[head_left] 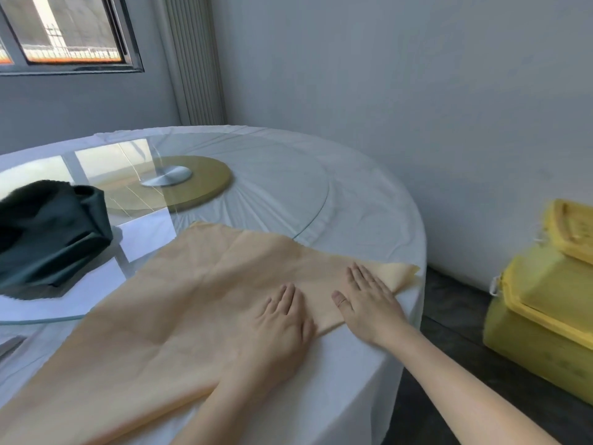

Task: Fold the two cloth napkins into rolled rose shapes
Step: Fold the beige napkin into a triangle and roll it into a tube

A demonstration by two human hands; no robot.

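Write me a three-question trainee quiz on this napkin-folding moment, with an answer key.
1. True or false: the left hand and the right hand both rest with straight fingers on the peach napkin.
2. Where does the dark green napkin sit? A: on the glass turntable. B: on the floor. C: under the peach napkin.
3. Fill in: the yellow containers stand on the person's ____ side.
Key: 1 true; 2 A; 3 right.

Yellow bins stand beside the white-clothed table.
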